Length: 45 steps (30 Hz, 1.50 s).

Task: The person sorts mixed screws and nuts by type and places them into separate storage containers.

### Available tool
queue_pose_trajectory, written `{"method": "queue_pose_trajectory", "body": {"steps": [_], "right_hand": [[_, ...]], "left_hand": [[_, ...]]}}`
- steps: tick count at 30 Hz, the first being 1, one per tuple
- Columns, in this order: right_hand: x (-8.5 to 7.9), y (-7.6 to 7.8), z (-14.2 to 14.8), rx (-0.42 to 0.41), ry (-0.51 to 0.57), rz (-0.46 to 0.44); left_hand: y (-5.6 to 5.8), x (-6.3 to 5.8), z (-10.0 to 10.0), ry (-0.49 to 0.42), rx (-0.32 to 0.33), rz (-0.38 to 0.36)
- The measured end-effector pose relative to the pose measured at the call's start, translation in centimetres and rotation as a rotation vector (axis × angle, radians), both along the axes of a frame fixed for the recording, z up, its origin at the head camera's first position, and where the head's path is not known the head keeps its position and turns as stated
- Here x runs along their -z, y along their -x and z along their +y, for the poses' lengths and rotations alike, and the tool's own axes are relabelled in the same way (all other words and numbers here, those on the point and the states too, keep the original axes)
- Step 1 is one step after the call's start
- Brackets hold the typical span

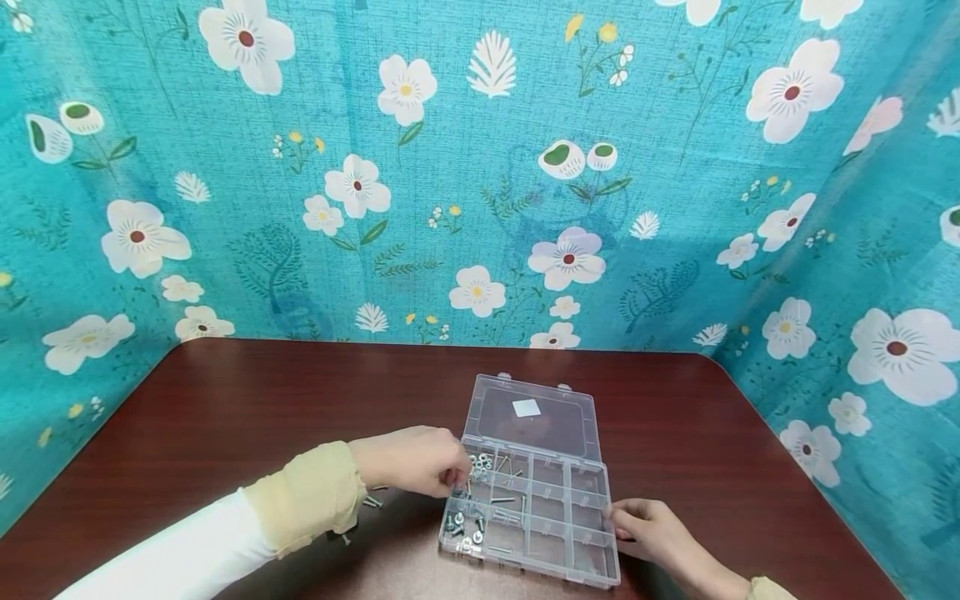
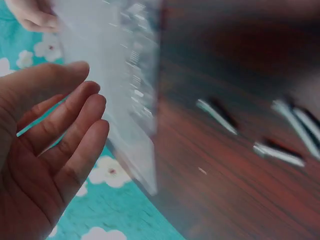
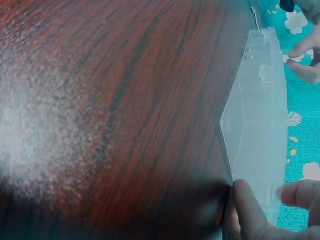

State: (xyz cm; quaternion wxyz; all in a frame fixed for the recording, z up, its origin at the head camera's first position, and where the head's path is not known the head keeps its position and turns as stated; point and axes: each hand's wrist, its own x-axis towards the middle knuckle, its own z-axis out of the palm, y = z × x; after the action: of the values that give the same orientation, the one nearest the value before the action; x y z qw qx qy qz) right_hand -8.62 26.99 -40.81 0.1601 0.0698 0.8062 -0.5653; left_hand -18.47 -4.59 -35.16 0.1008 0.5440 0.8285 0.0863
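Note:
A clear plastic compartment organizer box (image 1: 547, 546) lies on the table with its lid (image 1: 491, 412) folded back. Nuts (image 1: 480, 462), bolts (image 1: 456, 523) and long screws (image 1: 502, 500) sit in its left and middle compartments. Over the left compartments hovers my left hand (image 1: 420, 461); in the left wrist view its thumb and fingers (image 2: 92, 145) are loosely bent, with nothing visible between them. My right hand (image 1: 652, 533) holds the box's right side, thumb and fingers (image 3: 247, 205) on either side of the wall in the right wrist view.
Several loose screws (image 2: 217, 116) lie on the dark wood table (image 1: 300, 383), left of the box and near the left forearm (image 1: 372, 502). A teal flowered cloth (image 1: 450, 208) hangs behind the table and along its sides.

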Motion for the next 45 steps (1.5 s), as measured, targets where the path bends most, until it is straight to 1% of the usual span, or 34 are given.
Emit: {"method": "queue_pose_trajectory", "body": {"steps": [2, 4, 8, 12, 16, 21, 27, 31, 34, 37, 41, 45], "right_hand": [[0.0, -0.1, 0.0, 0.000, -0.002, 0.006], [0.0, -0.2, 0.0, 0.000, -0.004, 0.008], [0.0, -0.4, -0.2, 0.006, -0.013, 0.003], [-0.1, -0.5, -0.3, 0.006, -0.017, 0.004], [-0.1, -0.6, -0.5, 0.022, -0.021, 0.003], [0.0, -0.5, -0.6, 0.036, -0.030, -0.002], [0.1, -0.5, -0.6, 0.040, -0.027, -0.003], [0.1, -0.5, -0.6, 0.031, -0.014, -0.004], [0.1, -0.5, -0.6, 0.035, -0.012, -0.007], [0.1, -0.5, -0.6, 0.032, -0.013, -0.007], [0.0, -0.5, -0.6, 0.024, -0.013, -0.010], [0.0, -0.6, -0.5, 0.022, -0.018, -0.013]], "left_hand": [[0.2, 0.4, -0.7, 0.027, -0.005, 0.032], [0.4, 0.9, -1.4, 0.057, -0.017, 0.038], [0.6, 1.7, -2.6, 0.105, -0.036, 0.026], [0.7, 2.2, -3.4, 0.126, -0.043, 0.018], [0.7, 2.4, -3.7, 0.125, -0.051, 0.018], [0.7, 2.7, -3.7, 0.111, -0.072, 0.002], [0.9, 3.6, -3.4, 0.088, -0.058, 0.020], [1.0, 3.9, -3.3, 0.075, -0.047, 0.027], [0.9, 3.7, -3.0, 0.059, -0.033, 0.040], [0.9, 3.2, -2.6, 0.039, -0.028, 0.032], [0.7, 2.0, -1.9, 0.013, -0.024, 0.029], [0.2, 0.7, -1.2, -0.031, -0.006, 0.040]]}}
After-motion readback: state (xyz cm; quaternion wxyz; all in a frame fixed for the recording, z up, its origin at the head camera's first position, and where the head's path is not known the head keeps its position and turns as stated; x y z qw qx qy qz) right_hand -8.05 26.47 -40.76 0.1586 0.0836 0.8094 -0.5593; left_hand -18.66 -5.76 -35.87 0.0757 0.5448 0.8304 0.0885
